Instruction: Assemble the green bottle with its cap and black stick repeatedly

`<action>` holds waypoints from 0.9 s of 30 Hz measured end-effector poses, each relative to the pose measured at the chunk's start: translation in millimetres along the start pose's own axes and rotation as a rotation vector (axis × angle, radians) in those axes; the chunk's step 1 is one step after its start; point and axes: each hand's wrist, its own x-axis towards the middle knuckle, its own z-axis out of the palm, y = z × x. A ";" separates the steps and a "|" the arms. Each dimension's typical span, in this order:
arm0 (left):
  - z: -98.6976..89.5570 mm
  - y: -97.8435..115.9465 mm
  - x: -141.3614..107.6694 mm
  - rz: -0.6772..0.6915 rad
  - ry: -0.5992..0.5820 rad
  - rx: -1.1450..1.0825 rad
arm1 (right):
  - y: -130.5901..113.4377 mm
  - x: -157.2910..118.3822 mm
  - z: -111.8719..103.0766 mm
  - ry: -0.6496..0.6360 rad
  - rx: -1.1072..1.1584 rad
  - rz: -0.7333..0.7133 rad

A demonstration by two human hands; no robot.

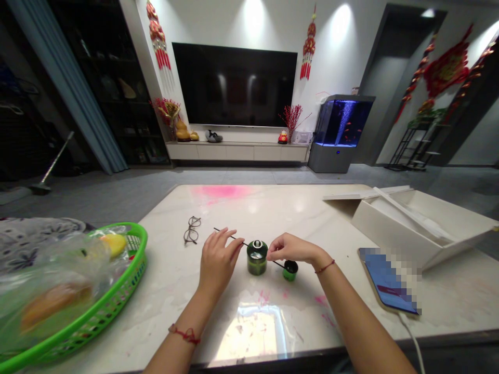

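A squat dark green glass bottle point(257, 258) with a pale ring around its neck stands on the table between my hands. My left hand point(219, 255) is at its left, fingers closed around a thin black stick point(217, 229) that slants down toward the bottle. At the bottle's right side, my right hand point(290, 249) pinches a thin black stick, whose lower end reaches the small green cap point(289, 271). Both stretches line up; whether they are one stick I cannot tell. The cap sits with its dark hollow facing up.
Folded eyeglasses point(192, 230) lie left of my left hand. A green plastic basket point(132, 280) with bagged food fills the near left. On the right are a phone point(390, 285) with a white cable and an open white box point(413, 223). Pink stains point(222, 191) mark the tabletop.
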 end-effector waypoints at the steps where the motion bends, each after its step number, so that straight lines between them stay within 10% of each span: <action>1: 0.0 0.4 0.1 0.004 0.000 -0.004 | -0.5 -0.1 0.3 -0.004 0.002 -0.008; 6: 0.5 1.8 0.1 -0.046 0.054 0.015 | -1.6 -0.8 -2.1 0.069 0.035 -0.020; 17: 3.1 9.6 -2.5 -0.122 -0.022 -0.100 | -6.7 23.0 15.0 0.704 0.513 -0.056; 27: 7.6 25.3 -1.0 -0.497 -0.063 -0.629 | -11.5 33.2 42.6 0.724 0.823 -0.100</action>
